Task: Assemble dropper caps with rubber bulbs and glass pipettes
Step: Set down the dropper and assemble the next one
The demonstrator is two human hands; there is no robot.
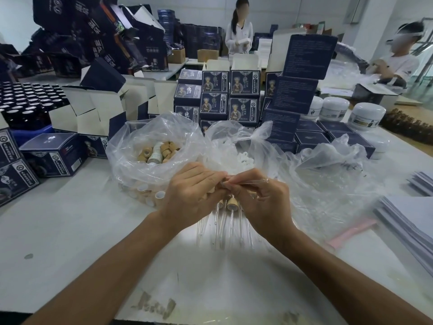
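Pipette: glass pipette (254,182) at 12 o'clock of the hands, above the table (70,231); thin, light, fragile.
Right hand (262,198): pinches its shaft.
Left hand (192,191): fingers curled over a cap, hardly visible.
Grip advice: hold near the inserted end, gently.

tan caps (161,150) in clear bag (131,158), white bulbs (243,158) in second clear bag (262,146), clear glass pipette (251,181), navy boxes (214,105) with figure print and white insides, white jars (366,116), pink strip (351,232), grey-white table (70,231)
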